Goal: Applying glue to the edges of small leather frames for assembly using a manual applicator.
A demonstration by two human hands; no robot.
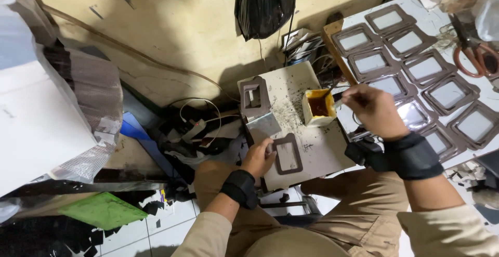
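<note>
A green sheet lies on the floor at the far left. The left hand presses a brown frame piece flat near the small board's near edge, fingers curled onto the frame's left side. Another frame sits at the board's far left corner, a glue tub near its right edge. The right hand pinches a brush beside the tub. Finished frames cover the white tabletop, with scissors at its right edge.

Matt brown leather-like frame on a smooth, speckled board; glossy black plastic bag.
</note>
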